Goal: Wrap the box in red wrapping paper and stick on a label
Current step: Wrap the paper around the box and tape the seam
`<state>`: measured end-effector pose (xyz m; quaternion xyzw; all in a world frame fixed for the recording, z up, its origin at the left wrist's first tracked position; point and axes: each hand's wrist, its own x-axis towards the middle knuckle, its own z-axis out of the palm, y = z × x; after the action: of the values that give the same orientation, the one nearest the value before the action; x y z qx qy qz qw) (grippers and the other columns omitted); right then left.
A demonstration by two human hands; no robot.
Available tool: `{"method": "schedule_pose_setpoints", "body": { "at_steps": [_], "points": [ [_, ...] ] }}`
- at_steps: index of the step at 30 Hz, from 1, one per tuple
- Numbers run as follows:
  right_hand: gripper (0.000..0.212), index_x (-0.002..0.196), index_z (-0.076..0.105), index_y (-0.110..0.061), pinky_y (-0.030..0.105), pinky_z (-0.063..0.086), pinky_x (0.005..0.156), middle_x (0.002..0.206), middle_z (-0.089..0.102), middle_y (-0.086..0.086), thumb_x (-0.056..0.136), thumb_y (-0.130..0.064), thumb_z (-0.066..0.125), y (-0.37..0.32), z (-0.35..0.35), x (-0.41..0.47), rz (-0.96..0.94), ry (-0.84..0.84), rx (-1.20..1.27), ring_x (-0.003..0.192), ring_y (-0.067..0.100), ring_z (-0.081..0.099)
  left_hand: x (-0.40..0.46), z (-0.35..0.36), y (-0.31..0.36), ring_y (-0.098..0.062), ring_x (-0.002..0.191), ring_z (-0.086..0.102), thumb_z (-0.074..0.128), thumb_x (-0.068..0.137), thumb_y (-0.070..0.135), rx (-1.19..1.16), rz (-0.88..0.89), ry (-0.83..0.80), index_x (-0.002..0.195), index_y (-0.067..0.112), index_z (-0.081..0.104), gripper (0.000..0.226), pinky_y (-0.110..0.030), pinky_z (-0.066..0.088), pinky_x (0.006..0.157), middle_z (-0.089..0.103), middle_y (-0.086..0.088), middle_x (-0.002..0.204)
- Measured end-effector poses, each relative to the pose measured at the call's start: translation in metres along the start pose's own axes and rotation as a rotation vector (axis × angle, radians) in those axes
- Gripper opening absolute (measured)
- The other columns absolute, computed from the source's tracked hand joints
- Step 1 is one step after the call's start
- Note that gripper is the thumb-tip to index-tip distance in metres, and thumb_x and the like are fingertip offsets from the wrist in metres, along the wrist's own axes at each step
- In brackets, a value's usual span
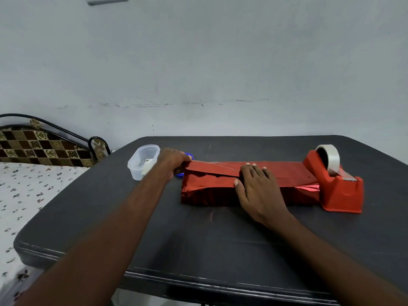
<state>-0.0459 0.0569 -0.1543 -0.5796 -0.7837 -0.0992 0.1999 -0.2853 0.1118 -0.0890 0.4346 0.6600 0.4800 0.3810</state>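
Box (209, 193), already covered in red paper (287, 173), lies lengthwise toward the far edge of the tabletop (198, 239). On its top the right hand (258, 186) rests flat, fingers straight, pressing the paper seam. At the box's left end the left hand (172, 161) pinches a paper flap. Touching the right end stands a red tape dispenser (340, 188). Near the far left corner sits a clear tub (143, 162).

dim, even indoor light, soft shadows; glare on foil paper (306, 188); wide-angle bending at edges, slight blur.
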Motion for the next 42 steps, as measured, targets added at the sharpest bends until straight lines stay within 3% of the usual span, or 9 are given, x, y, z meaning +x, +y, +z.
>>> {"method": "schedule_pose_setpoints", "body": {
  "at_steps": [5, 10, 16, 20, 26, 29, 32, 37, 42],
  "points": [
    [0.064, 0.138, 0.047, -0.009, 0.047, 0.03, 0.117, 0.145, 0.051, 0.012, 0.1, -0.048, 0.012, -0.004, 0.0, 0.001, -0.006, -0.01, -0.011, 0.137, 0.026, 0.043, 0.011, -0.011, -0.004, -0.017, 0.047, 0.051, 0.071, 0.085, -0.002, -0.068, -0.036, 0.049, 0.074, 0.007, 0.056, 0.021, -0.023, 0.043, 0.043, 0.056, -0.014, 0.077],
    [0.062, 0.134, 0.049, -0.009, 0.047, 0.032, 0.115, 0.14, 0.054, 0.012, 0.1, -0.047, 0.013, 0.001, -0.003, 0.0, 0.009, -0.011, -0.012, 0.133, 0.027, 0.046, -0.004, -0.004, 0.009, -0.02, 0.064, 0.058, 0.067, 0.09, 0.046, 0.133, -0.205, -0.108, 0.095, 0.007, 0.057, 0.041, -0.03, 0.052, 0.053, 0.061, -0.012, 0.082],
    [0.063, 0.133, 0.048, -0.01, 0.047, 0.031, 0.115, 0.141, 0.053, 0.011, 0.101, -0.051, 0.011, 0.0, -0.003, -0.001, 0.003, -0.015, 0.013, 0.132, 0.026, 0.045, -0.013, 0.004, 0.006, -0.023, 0.076, 0.059, 0.072, 0.085, 0.0, 0.031, -0.04, -0.051, 0.083, 0.01, 0.063, 0.013, -0.035, 0.052, 0.074, 0.064, -0.012, 0.091],
    [0.065, 0.13, 0.048, -0.012, 0.046, 0.03, 0.115, 0.14, 0.053, 0.01, 0.099, -0.056, 0.011, 0.001, -0.004, -0.002, -0.023, -0.023, 0.034, 0.131, 0.025, 0.045, -0.007, 0.005, 0.009, -0.025, 0.089, 0.06, 0.073, 0.084, -0.002, -0.006, -0.022, -0.026, 0.11, 0.003, 0.066, 0.027, -0.037, 0.052, 0.08, 0.065, -0.015, 0.104],
    [0.067, 0.15, 0.037, -0.016, 0.046, 0.022, 0.121, 0.155, 0.04, 0.015, 0.098, -0.055, 0.018, 0.004, -0.007, -0.006, -0.058, -0.041, 0.002, 0.146, 0.028, 0.032, 0.003, -0.005, 0.003, -0.027, 0.088, 0.063, 0.077, 0.081, 0.001, 0.259, 0.017, -0.005, 0.082, 0.004, 0.064, 0.014, -0.037, 0.055, 0.079, 0.067, -0.015, 0.093],
    [0.068, 0.155, 0.029, -0.017, 0.046, 0.017, 0.123, 0.159, 0.033, 0.014, 0.1, -0.055, 0.015, 0.006, -0.004, -0.009, -0.068, -0.063, -0.029, 0.149, 0.028, 0.026, 0.0, -0.004, -0.001, -0.032, 0.103, 0.066, 0.075, 0.078, 0.011, 0.739, 0.189, 0.169, 0.105, 0.003, 0.071, 0.028, -0.035, 0.054, 0.086, 0.07, -0.012, 0.109],
    [0.071, 0.156, 0.028, -0.016, 0.047, 0.018, 0.123, 0.16, 0.033, 0.014, 0.098, -0.055, 0.011, 0.006, -0.005, -0.01, -0.075, -0.069, -0.032, 0.149, 0.028, 0.026, -0.015, 0.014, 0.009, -0.028, 0.109, 0.061, 0.062, 0.084, 0.011, 0.748, 0.51, 0.271, 0.11, 0.013, 0.068, 0.026, -0.031, 0.044, 0.087, 0.067, -0.008, 0.115],
    [0.066, 0.153, 0.032, -0.014, 0.047, 0.022, 0.12, 0.156, 0.038, 0.015, 0.098, -0.049, 0.021, 0.008, -0.007, -0.011, -0.084, -0.056, -0.033, 0.146, 0.029, 0.032, -0.039, 0.07, 0.024, -0.027, 0.107, 0.061, 0.053, 0.095, 0.018, 0.672, 0.758, 0.077, 0.111, 0.012, 0.069, 0.023, -0.035, 0.047, 0.092, 0.068, -0.009, 0.115],
    [0.065, 0.15, 0.036, -0.014, 0.046, 0.025, 0.118, 0.153, 0.043, 0.014, 0.097, -0.047, 0.02, 0.008, -0.006, -0.01, -0.095, -0.057, -0.056, 0.143, 0.028, 0.036, -0.042, 0.101, 0.0, -0.031, 0.14, 0.037, 0.034, 0.106, 0.035, 0.996, 0.641, -0.225, 0.142, 0.002, 0.045, 0.05, -0.042, 0.028, 0.116, 0.043, -0.018, 0.15]
  ]
}}
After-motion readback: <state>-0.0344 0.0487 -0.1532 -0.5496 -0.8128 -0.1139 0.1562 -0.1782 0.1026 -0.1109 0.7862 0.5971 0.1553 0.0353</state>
